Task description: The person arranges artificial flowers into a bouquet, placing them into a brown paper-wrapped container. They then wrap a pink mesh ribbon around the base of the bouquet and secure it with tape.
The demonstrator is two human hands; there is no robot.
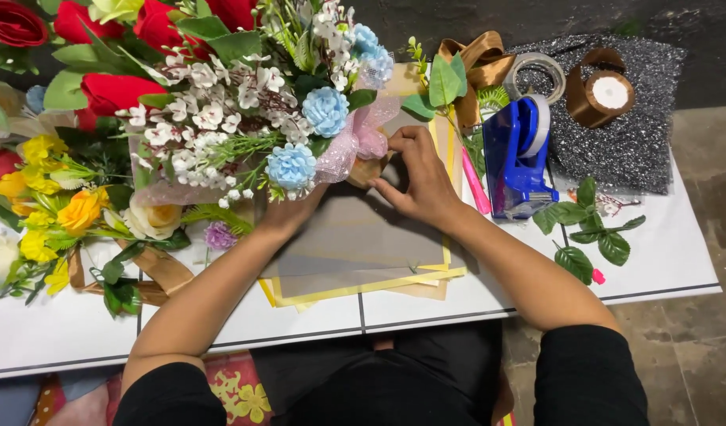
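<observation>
A small bouquet (pixel 244 118) of white sprigs and light blue flowers rises at the centre of the white table, trimmed with pink mesh (pixel 355 142). My left hand (pixel 288 209) reaches under the blooms and grips the bouquet's base; most of the hand is hidden by flowers. My right hand (pixel 414 177) pinches the pink mesh and a brown wrap at the bouquet's right side. Under both hands lie stacked wrapping sheets (pixel 355 252), grey and yellow-edged.
A blue tape dispenser (pixel 516 154) stands right of my right hand, beside a pink stick (pixel 477 189). Brown ribbon spool (pixel 607 95), clear tape roll (pixel 536 75) and glittery grey sheet (pixel 639 142) lie at back right. Red roses (pixel 110 91) and yellow flowers (pixel 55 209) crowd the left. Loose green leaves (pixel 587 229) lie at right.
</observation>
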